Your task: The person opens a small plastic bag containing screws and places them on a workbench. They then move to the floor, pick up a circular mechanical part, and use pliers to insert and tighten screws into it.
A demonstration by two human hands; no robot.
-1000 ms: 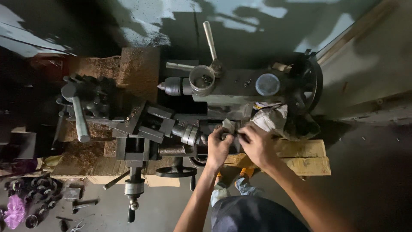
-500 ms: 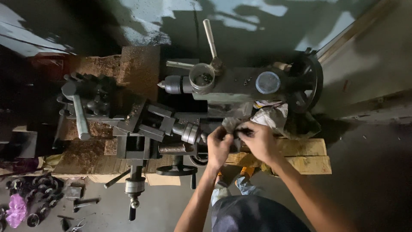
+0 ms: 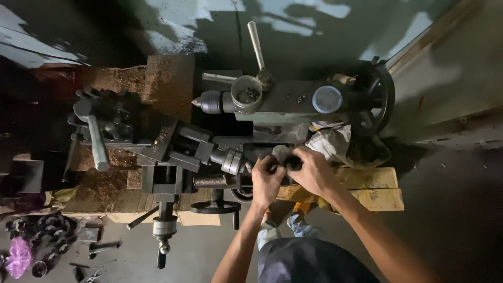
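A dark metal lathe [image 3: 220,141] is sitting across wooden planks [image 3: 374,186] on the floor. Beside its handwheel [image 3: 374,99], a crumpled white rag [image 3: 327,144] is lying. Both hands, left hand [image 3: 266,181] and right hand [image 3: 313,170], are closing together around a small grey metal part [image 3: 283,153] just beside the rag.
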